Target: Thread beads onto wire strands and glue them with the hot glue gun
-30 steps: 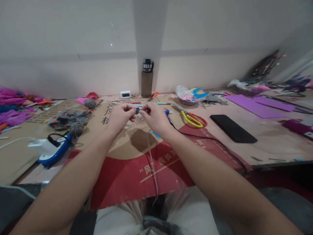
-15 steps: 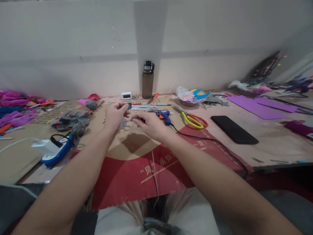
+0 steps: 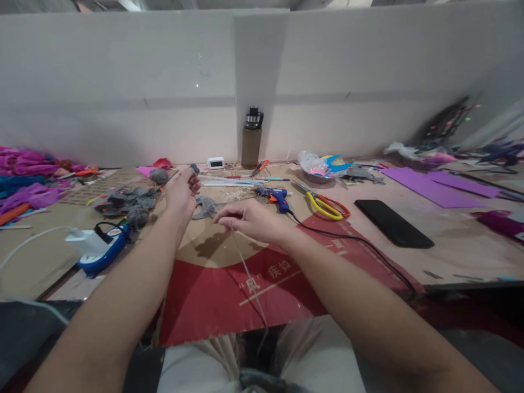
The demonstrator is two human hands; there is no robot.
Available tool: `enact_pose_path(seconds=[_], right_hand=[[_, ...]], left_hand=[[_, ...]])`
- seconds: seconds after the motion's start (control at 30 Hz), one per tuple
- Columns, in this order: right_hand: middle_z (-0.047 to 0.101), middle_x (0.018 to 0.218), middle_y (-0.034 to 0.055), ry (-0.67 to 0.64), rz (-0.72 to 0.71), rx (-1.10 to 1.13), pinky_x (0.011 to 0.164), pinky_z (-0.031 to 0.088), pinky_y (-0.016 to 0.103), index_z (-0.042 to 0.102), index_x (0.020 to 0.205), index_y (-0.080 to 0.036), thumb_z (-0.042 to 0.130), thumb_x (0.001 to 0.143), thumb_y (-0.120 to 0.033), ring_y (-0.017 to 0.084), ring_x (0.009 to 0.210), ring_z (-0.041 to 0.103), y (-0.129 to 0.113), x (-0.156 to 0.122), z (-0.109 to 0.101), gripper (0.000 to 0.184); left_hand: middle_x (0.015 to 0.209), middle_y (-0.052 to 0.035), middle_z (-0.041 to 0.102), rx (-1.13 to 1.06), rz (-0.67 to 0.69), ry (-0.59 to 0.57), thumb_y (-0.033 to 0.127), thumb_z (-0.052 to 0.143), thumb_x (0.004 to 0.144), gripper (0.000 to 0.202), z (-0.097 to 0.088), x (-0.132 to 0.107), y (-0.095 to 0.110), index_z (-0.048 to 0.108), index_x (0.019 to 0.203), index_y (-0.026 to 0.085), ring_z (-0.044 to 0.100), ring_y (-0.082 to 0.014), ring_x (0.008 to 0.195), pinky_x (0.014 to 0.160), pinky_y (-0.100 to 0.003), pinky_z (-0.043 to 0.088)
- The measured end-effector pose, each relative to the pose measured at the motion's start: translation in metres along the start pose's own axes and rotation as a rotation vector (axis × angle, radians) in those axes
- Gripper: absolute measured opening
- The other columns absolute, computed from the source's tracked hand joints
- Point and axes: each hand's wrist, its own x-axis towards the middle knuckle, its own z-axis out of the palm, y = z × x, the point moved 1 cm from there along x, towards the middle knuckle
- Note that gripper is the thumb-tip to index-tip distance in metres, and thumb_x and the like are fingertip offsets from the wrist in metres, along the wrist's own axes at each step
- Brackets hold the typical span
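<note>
My left hand is raised over the left middle of the board, its fingers pinched round a small dark blue-grey round piece. Lower and to the right, my right hand has thumb and forefinger pressed together on a thin pale strand of yarn. From those fingers the strand runs down across the red part of the cardboard and over its front edge. Just behind and between the hands lies a flat grey piece. Whether the strand joins the round piece cannot be made out.
Behind my right hand are a blue glue gun with a black cord, and scissors. A phone lies right, a power strip left. A bottle and a white clock stand near the wall.
My hands have drawn apart: the left moved left and up with the round piece, the right shifted slightly down. The camera view has tilted up a little.
</note>
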Motion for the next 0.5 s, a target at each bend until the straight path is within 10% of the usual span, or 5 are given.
enact_pose_path(seconds=[0.5], right_hand=[[0.056,0.069,-0.0019,-0.036,0.174,0.341,0.05,0.033,0.019,0.055,0.077,-0.016,0.05,0.085,-0.033,0.006,0.055,0.044,0.0066,-0.0015,-0.0076,0.02]], left_hand=[[0.055,0.0036,0.055,-0.046,-0.046,0.06,0.011,0.062,0.069,0.01,-0.0088,0.0113,-0.0015,0.056,0.063,0.017,0.052,-0.0034,0.047,0.043,-0.011,0.043]])
